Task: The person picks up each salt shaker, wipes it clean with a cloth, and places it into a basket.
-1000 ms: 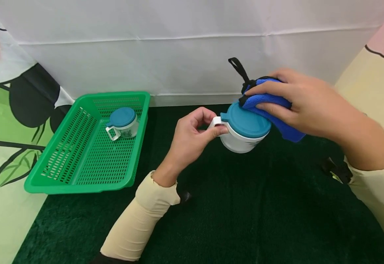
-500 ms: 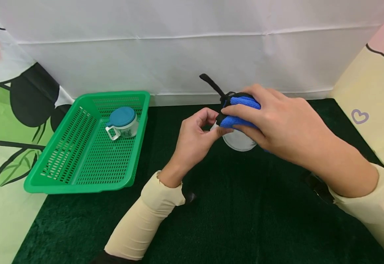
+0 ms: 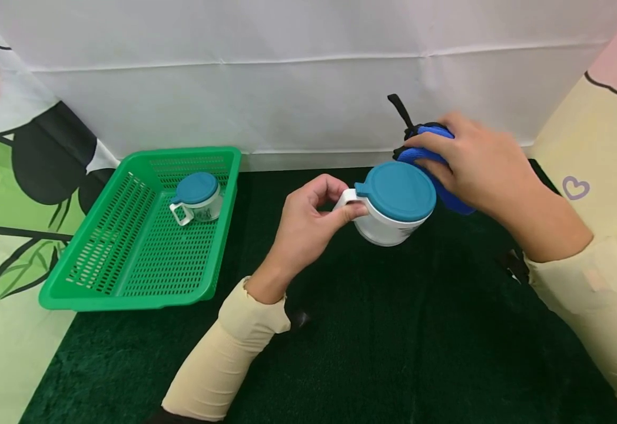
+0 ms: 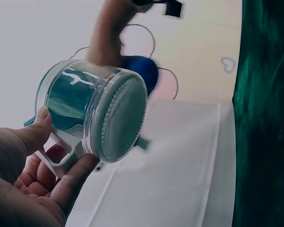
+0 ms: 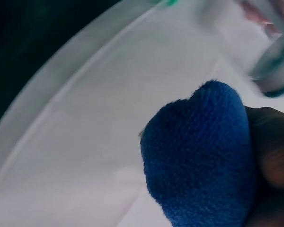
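A clear jar with a teal lid and a white handle, a seasoning jar (image 3: 400, 191) by its look, is held up over the dark green cloth. My left hand (image 3: 311, 218) pinches its handle between thumb and fingers. In the left wrist view the ridged base of the jar (image 4: 125, 118) faces the camera. My right hand (image 3: 480, 165) grips a bunched blue cloth (image 3: 433, 153) with black edging and a black loop, just beyond the lid's far right rim. The blue cloth (image 5: 199, 156) fills much of the right wrist view, with the jar blurred at upper right.
On the left stands a green perforated basket (image 3: 133, 303). Inside it, near the back right corner, is a similar jar (image 3: 197, 194) with a blue lid. A white curtain (image 3: 308, 106) hangs behind, and dark green cloth (image 3: 351, 353) covers the table.
The right hand carried the blue cloth left across the jar's lid, covering it, then back right, so the lid shows again. The left hand shifted slightly and kept its hold on the handle.
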Demonstrator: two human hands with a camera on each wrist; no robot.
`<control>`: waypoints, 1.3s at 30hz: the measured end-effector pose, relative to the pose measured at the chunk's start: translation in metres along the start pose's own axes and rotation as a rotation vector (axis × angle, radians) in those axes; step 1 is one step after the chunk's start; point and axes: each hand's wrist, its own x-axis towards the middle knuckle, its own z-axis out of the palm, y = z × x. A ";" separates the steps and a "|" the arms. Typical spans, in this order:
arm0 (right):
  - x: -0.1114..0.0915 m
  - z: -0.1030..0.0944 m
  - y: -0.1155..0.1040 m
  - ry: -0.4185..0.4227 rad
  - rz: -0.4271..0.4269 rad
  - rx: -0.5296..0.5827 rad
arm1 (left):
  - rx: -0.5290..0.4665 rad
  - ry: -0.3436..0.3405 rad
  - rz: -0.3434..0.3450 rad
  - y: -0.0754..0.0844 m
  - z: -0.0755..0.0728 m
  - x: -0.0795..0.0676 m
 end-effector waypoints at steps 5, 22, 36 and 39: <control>-0.004 0.018 0.023 -0.030 0.045 0.018 | -0.008 0.029 0.024 0.003 -0.007 0.000; -0.034 0.043 0.045 -0.087 0.141 0.014 | -0.032 0.158 0.051 0.015 -0.046 0.004; -0.043 0.052 0.049 -0.119 0.162 0.026 | -0.071 0.386 0.026 0.041 -0.118 -0.005; -0.043 0.053 0.050 -0.131 0.165 0.034 | -0.074 0.422 0.015 0.043 -0.131 -0.009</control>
